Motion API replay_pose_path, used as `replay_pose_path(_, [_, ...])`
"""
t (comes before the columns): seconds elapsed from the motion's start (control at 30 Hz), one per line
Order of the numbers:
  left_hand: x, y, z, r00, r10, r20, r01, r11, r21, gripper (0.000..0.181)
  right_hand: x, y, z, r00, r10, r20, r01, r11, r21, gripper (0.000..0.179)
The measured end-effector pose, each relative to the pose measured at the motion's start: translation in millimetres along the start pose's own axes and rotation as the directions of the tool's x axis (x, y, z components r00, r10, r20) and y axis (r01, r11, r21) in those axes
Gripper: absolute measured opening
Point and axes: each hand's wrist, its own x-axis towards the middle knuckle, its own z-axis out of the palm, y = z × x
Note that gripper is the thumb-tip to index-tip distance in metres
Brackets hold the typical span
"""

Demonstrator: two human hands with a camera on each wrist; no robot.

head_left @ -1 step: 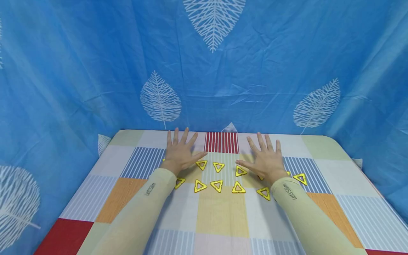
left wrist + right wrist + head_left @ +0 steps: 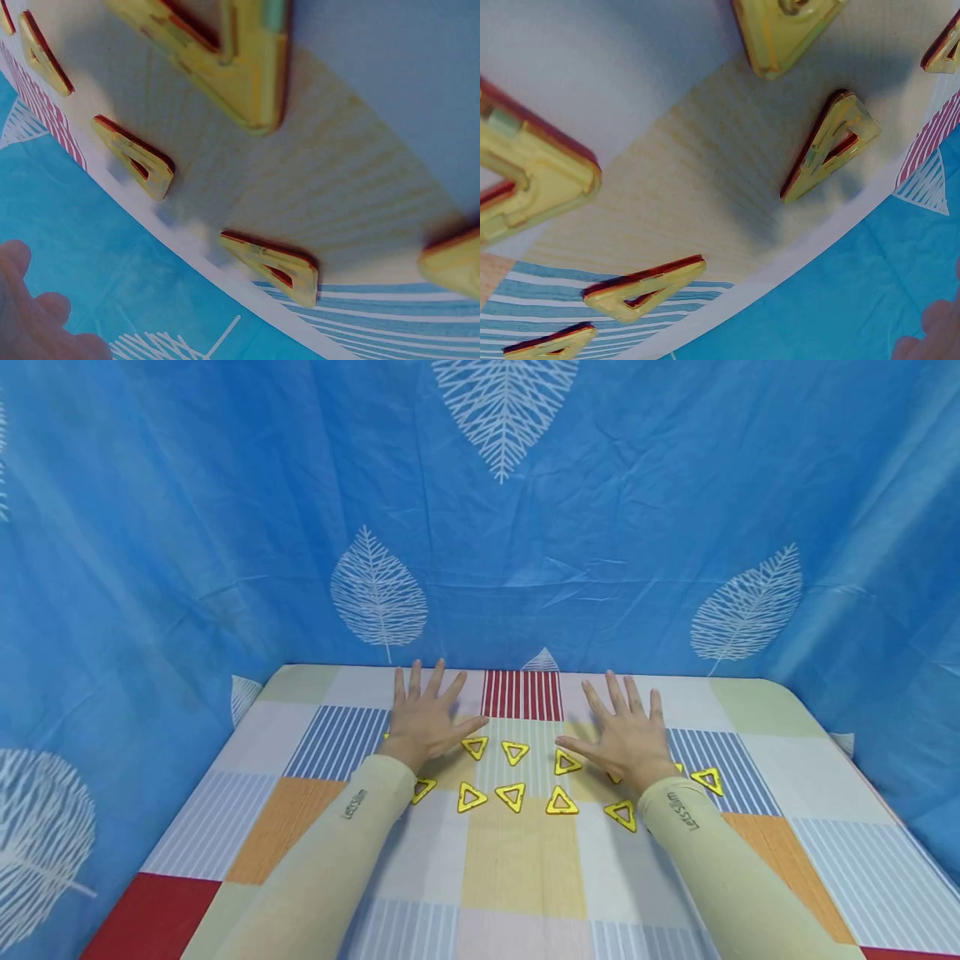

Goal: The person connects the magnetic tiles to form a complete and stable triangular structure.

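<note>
Showing "Let's Slim", both sleeves [image 2: 333, 860] lead to left hand [image 2: 423, 727] and right hand [image 2: 630, 739], fingers spread straight; one yellow triangle [image 2: 562, 811], nearly equal-sided, points toward blue curtain [image 2: 600, 527].

Six yellow triangular frames, reddish along one side, lie on patchwork cloth [image 2: 697, 172]. Large frame [image 2: 562, 171] cut by left edge; second frame [image 2: 769, 49] cut by top edge. Third frame [image 2: 861, 127] whole, right of centre; fourth frame [image 2: 939, 60] clipped at upper right. Fifth frame [image 2: 613, 301] lower left, partly over blue stripes [image 2: 547, 289]; sixth frame [image 2: 571, 345] below it. Blue backdrop [image 2: 840, 285] lower right. Right hand [image 2: 936, 330]: blurred fingers only, lower right corner, apart from the frames.
</note>
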Motion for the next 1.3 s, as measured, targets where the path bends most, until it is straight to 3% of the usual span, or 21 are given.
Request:
replay_pose_path(0.3, [-1.4,-1.6,-5.4,1.0,0.012,-0.009,-0.012,0.999,0.04,0.092,-0.6,-0.4,-4.4,1.0,-0.002,-0.007,0.002,1.0,0.003,0.109])
replay_pose_path(0.4, [-3.0,-0.7,-10.7,1.0,0.027,0.005,-0.027,0.999,0.026,0.091,-1.0,-6.3,-9.6,1.0,-0.02,-0.001,0.02,0.999,0.047,0.108])
replay_pose_path(0.57, [-5.4,7.3,-19.8,0.994,0.098,0.049,-0.093,0.992,-0.084,0.088,-3.9,-20.6,-19.2,0.998,-0.055,0.017,0.052,0.989,0.138,0.109])
replay_pose_path(0.73, [-11.3,17.3,-21.4,0.989,0.138,0.047,-0.124,0.966,-0.226,0.085,-9.9,-32.1,-27.0,0.998,-0.051,0.023,0.044,0.972,0.231,0.11])
replay_pose_path(0.9, [-22.9,29.3,-20.7,0.986,0.168,0.017,-0.149,0.913,-0.381,0.078,-20.7,-40.6,-28.5,0.999,-0.027,0.047,0.008,0.927,0.374,0.11])
replay_pose_path(1.0, [-31.5,36.8,-21.9,0.983,0.182,0.027,-0.148,0.87,-0.471,0.074,-27.2,-44.6,-28.3,0.998,-0.015,0.065,-0.017,0.883,0.468,0.109])
replay_pose_path(1.2, [-46.3,48.5,-17.3,0.972,0.234,0.039,-0.158,0.761,-0.63,0.068,-40.9,-50.2,-29.8,0.992,0.034,0.125,-0.108,0.754,0.648,0.099])
replay_pose_path(1.3, [-53.8,52.6,-10.7,0.964,0.261,0.05,-0.152,0.695,-0.702,0.061,-47.5,-52.2,-24.6,0.988,0.026,0.154,-0.127,0.709,0.694,0.093])
